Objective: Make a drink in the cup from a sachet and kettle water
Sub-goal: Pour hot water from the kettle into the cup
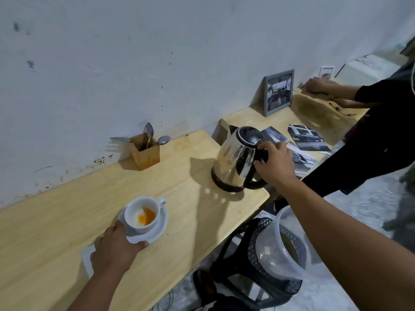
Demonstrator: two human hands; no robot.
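Table [67, 232]: your wooden worktop runs along the white wall; a second table adjoins at the far right.
Bystander [368, 140]: another person in dark clothing stands at your right, just past the kettle, hands on the far table.
Stool [235, 261]: black, below the table edge, with a clear plastic tub [278, 243] on it.
Kettle [235, 160]: steel, upright on the table, lid closed. No readable label.
Right hand [275, 164]: your fingers are wrapped around the kettle's black handle.
Utensil box [144, 154]: wooden, against the wall, holding spoons and a fork.
Printed sheets [307, 138]: car photographs; the text is too small to read.
Cup [141, 215]: white, on its saucer [160, 230] at the near table edge, orange powder inside.
Left hand [114, 250]: you pinch the saucer's rim, thumb beside the cup.
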